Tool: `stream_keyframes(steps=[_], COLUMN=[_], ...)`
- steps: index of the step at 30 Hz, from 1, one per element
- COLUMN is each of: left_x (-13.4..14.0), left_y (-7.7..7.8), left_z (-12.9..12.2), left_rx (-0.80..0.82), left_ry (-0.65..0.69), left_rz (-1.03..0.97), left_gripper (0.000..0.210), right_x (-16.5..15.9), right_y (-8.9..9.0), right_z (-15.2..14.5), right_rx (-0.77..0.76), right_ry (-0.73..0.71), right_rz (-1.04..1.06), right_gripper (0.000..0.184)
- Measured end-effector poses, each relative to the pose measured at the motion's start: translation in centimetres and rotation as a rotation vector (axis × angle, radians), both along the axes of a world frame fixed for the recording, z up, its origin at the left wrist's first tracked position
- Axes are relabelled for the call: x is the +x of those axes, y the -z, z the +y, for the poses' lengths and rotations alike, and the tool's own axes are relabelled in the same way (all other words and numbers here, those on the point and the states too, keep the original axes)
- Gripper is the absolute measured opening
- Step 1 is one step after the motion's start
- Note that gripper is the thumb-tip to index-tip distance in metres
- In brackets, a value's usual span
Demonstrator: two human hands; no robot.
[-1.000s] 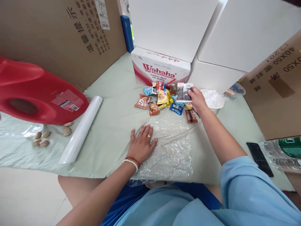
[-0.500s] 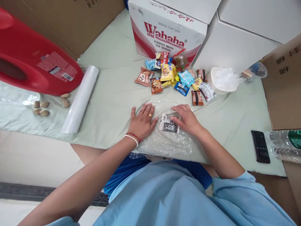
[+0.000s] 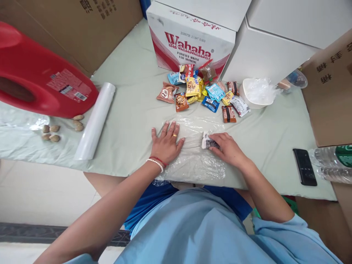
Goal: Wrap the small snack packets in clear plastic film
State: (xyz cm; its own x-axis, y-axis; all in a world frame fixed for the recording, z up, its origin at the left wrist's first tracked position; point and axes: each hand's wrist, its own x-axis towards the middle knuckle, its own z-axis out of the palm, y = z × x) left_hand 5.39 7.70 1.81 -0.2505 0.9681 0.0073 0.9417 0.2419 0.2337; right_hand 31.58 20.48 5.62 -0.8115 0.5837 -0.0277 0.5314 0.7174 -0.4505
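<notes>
A clear plastic bag (image 3: pixel 192 167) lies spread out and wrinkled on the cloth before me. My left hand (image 3: pixel 167 145) rests flat on its left part, fingers spread. Over its right side, my right hand (image 3: pixel 227 148) pinches a small black-and-white snack packet (image 3: pixel 206 140) between thumb and fingers, which cover much of it. Beyond the bag sits a pile of small wrapped snacks, among them a yellow cookie packet (image 3: pixel 193 86), a blue packet (image 3: pixel 210 104), and a brown packet (image 3: pixel 228 114).
At the left stand a big red jug (image 3: pixel 49 73), a roll of clear plastic (image 3: pixel 96 123) and several brown nuts (image 3: pixel 55 138). A Wahaha carton (image 3: pixel 192 38) backs the snacks, beside a white tub (image 3: pixel 247 97). To the right lie a phone (image 3: pixel 304 167) and plastic bottles (image 3: pixel 327 161).
My right hand has closed on the black-and-white packet and drawn it to the right across the bag. My left hand has stayed flat on the plastic. The view has shifted slightly.
</notes>
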Motion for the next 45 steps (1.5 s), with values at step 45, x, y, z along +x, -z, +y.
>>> stream_keyframes(steps=[45], left_x=[-4.0], left_y=[-0.1], left_z=[-0.2], left_rx=[-0.037], left_ry=[0.085], left_rz=[0.088], left_gripper=[0.063], right_x=[-19.1], right_y=[-1.0], right_z=[24.1], right_rx=[0.087], right_ry=[0.651], right_rz=[0.184], right_gripper=[0.038])
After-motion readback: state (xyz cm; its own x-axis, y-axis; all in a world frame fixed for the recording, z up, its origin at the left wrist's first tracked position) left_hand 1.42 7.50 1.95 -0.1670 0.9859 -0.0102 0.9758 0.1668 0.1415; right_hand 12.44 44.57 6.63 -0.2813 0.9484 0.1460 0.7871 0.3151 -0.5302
